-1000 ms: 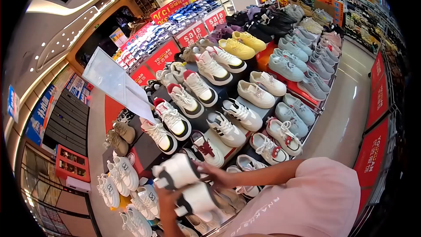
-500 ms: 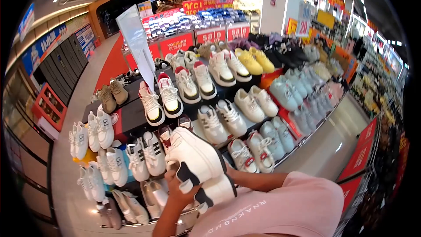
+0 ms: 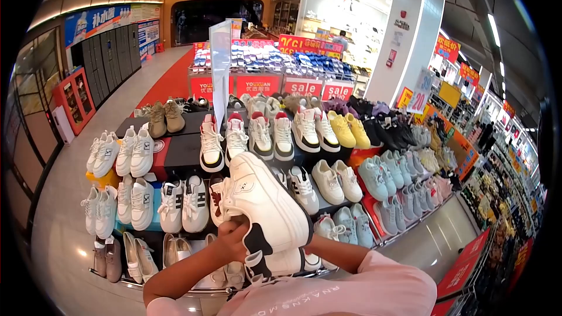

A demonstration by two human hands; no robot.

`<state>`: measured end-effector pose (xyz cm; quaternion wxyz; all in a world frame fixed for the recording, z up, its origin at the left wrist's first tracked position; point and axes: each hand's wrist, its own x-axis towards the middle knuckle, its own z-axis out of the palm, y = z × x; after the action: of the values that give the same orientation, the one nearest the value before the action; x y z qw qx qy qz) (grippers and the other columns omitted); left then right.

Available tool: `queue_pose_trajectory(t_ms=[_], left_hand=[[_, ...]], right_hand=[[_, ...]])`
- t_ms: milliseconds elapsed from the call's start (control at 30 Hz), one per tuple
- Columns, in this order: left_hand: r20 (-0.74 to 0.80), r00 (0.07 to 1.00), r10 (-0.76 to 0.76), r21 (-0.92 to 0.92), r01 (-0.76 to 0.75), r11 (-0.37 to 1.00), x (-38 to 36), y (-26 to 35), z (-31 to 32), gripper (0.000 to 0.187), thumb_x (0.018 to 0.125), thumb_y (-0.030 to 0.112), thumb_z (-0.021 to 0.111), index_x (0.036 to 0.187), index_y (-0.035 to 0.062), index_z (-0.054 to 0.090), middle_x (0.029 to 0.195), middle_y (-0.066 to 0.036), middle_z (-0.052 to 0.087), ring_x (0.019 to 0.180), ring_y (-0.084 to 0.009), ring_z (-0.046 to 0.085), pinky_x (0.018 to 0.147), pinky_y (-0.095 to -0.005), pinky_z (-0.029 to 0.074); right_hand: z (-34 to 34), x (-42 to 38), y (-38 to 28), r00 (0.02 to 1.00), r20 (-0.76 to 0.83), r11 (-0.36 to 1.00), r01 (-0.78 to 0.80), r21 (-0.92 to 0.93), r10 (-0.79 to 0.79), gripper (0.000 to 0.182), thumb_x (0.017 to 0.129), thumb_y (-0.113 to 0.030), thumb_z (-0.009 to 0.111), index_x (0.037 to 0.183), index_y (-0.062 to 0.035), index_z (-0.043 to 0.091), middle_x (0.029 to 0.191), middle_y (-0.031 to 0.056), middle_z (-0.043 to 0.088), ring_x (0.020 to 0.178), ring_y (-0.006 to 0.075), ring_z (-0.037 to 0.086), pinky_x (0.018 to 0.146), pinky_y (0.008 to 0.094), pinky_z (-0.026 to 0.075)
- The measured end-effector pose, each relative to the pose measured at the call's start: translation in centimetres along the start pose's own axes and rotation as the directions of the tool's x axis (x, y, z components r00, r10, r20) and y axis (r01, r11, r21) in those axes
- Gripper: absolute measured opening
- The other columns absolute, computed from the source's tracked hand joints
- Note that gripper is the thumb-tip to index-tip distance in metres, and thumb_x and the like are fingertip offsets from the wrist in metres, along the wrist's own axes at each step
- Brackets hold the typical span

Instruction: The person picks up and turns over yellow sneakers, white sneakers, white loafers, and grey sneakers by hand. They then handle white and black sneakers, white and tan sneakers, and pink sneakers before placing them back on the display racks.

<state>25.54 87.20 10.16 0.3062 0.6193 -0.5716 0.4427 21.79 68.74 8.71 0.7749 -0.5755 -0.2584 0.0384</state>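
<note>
A pair of white sneakers is held up in front of my chest, soles facing right. The upper sneaker [image 3: 272, 205] is tilted and shows a black heel patch; the lower sneaker [image 3: 280, 262] is partly hidden beneath it. My left hand [image 3: 234, 239] is closed around the pair on the laced side, fingers curled. My right hand [image 3: 315, 246] reaches against the sole side; its fingers are hidden behind the sneakers. Just beyond stand white sneakers with red lining [image 3: 236, 134] and grey-white sneakers marked H [image 3: 194, 205].
A tiered display holds many shoes, including yellow shoes [image 3: 348, 130] and pale blue sneakers [image 3: 373, 178]. An upright sign panel [image 3: 220, 70] rises behind the front rows. Red sale signs [image 3: 302, 88] hang on bins farther back. A metal rail [image 3: 170, 290] runs along the near edge.
My view has tilted up and shifted, showing more of the hall. The held sneakers have turned more upright, and my left elbow has swung out to the left.
</note>
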Motion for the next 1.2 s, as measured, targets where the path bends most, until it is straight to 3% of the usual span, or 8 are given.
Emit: queue_pose_trajectory(t_ms=[233, 333, 400, 500, 567, 700, 800, 1200], left_hand=[[0.296, 0.946, -0.135, -0.067, 0.162, 0.985, 4.1, -0.7, -2.2, 0.029, 0.059, 0.017, 0.076, 0.087, 0.0122, 0.070, 0.103, -0.007, 0.064, 0.102, -0.0248, 0.058, 0.082, -0.0402, 0.034], [0.424, 0.846, -0.323, -0.074, 0.388, 0.919, 1.5, -0.8, -1.1, 0.041, 0.051, 0.013, 0.079, 0.091, 0.0137, 0.072, 0.099, -0.008, 0.063, 0.097, -0.0260, 0.057, 0.085, -0.0396, 0.032], [0.420, 0.815, -0.400, -0.082, 0.473, 0.877, 0.3, -0.4, -0.9, 0.041, 0.051, 0.013, 0.078, 0.091, 0.0138, 0.073, 0.088, -0.008, 0.062, 0.089, -0.0258, 0.056, 0.084, -0.0379, 0.032], [0.419, 0.682, -0.599, 0.053, 0.640, 0.766, -0.9, 0.0, -1.3, 0.041, 0.049, 0.016, 0.080, 0.089, 0.0140, 0.073, 0.079, -0.007, 0.060, 0.082, -0.0262, 0.055, 0.082, -0.0376, 0.033], [0.302, 0.682, -0.666, 0.041, 0.689, 0.724, -0.4, 0.0, -1.8, 0.043, 0.046, 0.021, 0.082, 0.086, 0.0108, 0.072, 0.077, -0.007, 0.060, 0.078, -0.0287, 0.055, 0.080, -0.0393, 0.036], [0.253, 0.676, -0.693, 0.103, 0.693, 0.714, 2.0, -0.1, -2.3, 0.045, 0.048, 0.020, 0.083, 0.089, 0.0054, 0.072, 0.095, -0.015, 0.067, 0.096, -0.0356, 0.059, 0.085, -0.0442, 0.041], [0.113, 0.756, -0.644, 0.151, 0.628, 0.763, 2.5, -0.9, -1.7, 0.045, 0.052, 0.015, 0.080, 0.096, 0.0045, 0.073, 0.102, -0.018, 0.066, 0.104, -0.0374, 0.057, 0.089, -0.0457, 0.042], [-0.230, 0.707, -0.669, 0.315, 0.705, 0.636, 2.1, -1.8, -3.4, 0.019, 0.063, 0.013, 0.076, 0.081, 0.0091, 0.071, 0.070, -0.001, 0.063, 0.072, -0.0198, 0.048, 0.072, -0.0305, 0.036]], right_hand=[[-4.9, -2.2, 8.5, 0.903, -0.010, 0.689, -0.321, 0.650, 0.429, 0.062, 0.096, -0.048, 0.047, 0.133, 0.0016, 0.045, 0.123, 0.0164, 0.059, 0.110, 0.0246, 0.062, 0.092, 0.0356, 0.052], [-2.2, -3.2, 5.6, 0.992, -0.047, 0.968, -0.124, -0.220, 0.117, 0.041, 0.096, -0.036, 0.049, 0.121, -0.0041, 0.054, 0.101, 0.0075, 0.068, 0.086, 0.0191, 0.070, 0.075, 0.0342, 0.059], [-0.7, -3.2, 1.8, 0.880, 0.003, 0.640, -0.347, 0.686, 0.474, 0.046, 0.098, -0.041, 0.048, 0.130, -0.0077, 0.050, 0.114, 0.0051, 0.065, 0.100, 0.0185, 0.066, 0.087, 0.0376, 0.054], [0.1, -6.4, 5.4, 0.830, -0.274, 0.786, -0.278, 0.552, 0.486, 0.061, 0.099, -0.050, 0.041, 0.144, -0.0092, 0.036, 0.140, 0.0063, 0.048, 0.128, 0.0210, 0.048, 0.107, 0.0426, 0.038], [-2.1, -7.4, 7.0, 0.953, 0.012, 0.886, -0.285, 0.365, 0.302, 0.100, 0.084, -0.072, 0.049, 0.154, -0.0110, 0.011, 0.157, 0.0053, 0.019, 0.145, 0.0211, 0.017, 0.117, 0.0424, 0.017], [-1.4, -1.0, -4.6, 0.997, -0.059, 0.991, 0.032, -0.133, -0.040, 0.095, 0.082, -0.055, 0.069, 0.150, -0.0051, 0.025, 0.143, 0.0113, 0.036, 0.132, 0.0219, 0.038, 0.108, 0.0377, 0.033], [0.2, 1.3, -9.8, 0.992, 0.126, 0.446, 0.124, -0.886, -0.026, 0.091, 0.072, -0.042, 0.081, 0.146, -0.0132, 0.036, 0.136, 0.0184, 0.036, 0.123, 0.0390, 0.046, 0.099, 0.0410, 0.043], [1.8, 5.0, -8.3, 0.949, 0.102, 0.505, 0.246, -0.827, -0.297, 0.074, 0.053, -0.029, 0.093, 0.114, -0.0079, 0.059, 0.123, 0.0141, 0.056, 0.109, 0.0306, 0.057, 0.092, 0.0382, 0.046]])
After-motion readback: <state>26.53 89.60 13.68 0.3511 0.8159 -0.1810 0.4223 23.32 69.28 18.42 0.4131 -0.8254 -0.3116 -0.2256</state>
